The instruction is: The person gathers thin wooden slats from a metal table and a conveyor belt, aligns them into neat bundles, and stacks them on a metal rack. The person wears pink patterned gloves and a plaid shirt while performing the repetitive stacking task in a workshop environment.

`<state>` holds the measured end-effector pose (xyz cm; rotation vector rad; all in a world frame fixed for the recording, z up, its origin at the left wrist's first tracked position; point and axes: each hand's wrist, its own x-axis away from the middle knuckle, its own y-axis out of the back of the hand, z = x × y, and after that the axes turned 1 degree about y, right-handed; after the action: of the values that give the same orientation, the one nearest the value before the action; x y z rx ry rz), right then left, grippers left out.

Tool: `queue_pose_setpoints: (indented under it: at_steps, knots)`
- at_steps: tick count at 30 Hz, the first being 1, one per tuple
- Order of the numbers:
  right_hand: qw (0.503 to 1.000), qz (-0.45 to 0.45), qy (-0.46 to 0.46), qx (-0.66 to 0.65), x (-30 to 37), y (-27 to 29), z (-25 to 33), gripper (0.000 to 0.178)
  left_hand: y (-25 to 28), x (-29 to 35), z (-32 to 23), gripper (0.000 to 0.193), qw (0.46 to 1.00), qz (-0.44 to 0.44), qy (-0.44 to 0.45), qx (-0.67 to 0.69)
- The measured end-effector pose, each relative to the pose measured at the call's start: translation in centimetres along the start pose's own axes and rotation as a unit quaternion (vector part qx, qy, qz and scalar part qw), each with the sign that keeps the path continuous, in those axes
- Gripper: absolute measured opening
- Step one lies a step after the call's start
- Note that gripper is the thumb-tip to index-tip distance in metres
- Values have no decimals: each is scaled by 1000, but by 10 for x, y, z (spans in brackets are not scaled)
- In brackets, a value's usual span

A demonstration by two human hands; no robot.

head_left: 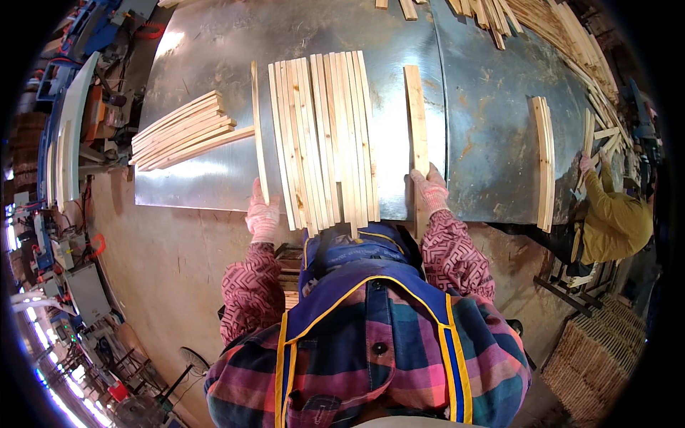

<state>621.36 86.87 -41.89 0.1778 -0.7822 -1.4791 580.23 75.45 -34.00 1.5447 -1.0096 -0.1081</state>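
My left hand point(263, 214), in a pale pinkish glove, is closed on the near end of a thin wooden strip point(258, 121) that stretches away from me over the metal table point(214, 53). In my right hand point(432, 190), gloved alike, is a wider wooden slat point(416, 107); its near end reaches past the table's front edge. Between the two hands lies a row of pale wooden slats point(325, 135), side by side. Their near ends are uneven, and some overhang the edge toward my blue apron point(357, 250).
A fanned stack of slats point(178, 132) lies at the table's left. Another small stack point(544, 157) is at the right, near a co-worker point(615, 214) handling wood. More slats point(492, 14) are piled at the far right. Machinery point(75, 292) stands along the left.
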Motion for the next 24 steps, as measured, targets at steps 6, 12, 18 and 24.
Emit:
queue_pose_setpoints:
  at_steps: [6, 12, 18, 24]
  knots:
    - [990, 96, -58, 90, 10, -53, 114, 86, -46, -46, 18, 80, 996, 50, -32, -60]
    - [976, 80, 0, 204, -3, -77, 102, 87, -29, -40, -8, 79, 995, 3, -14, -103]
    - [974, 201, -104, 10, -8, -44, 130, 80, -27, 18, -80, 89, 974, 5, -219, 57]
    - [972, 222, -26, -69, 1, -20, 140, 70, -68, 53, -170, 99, 912, 301, -213, 179]
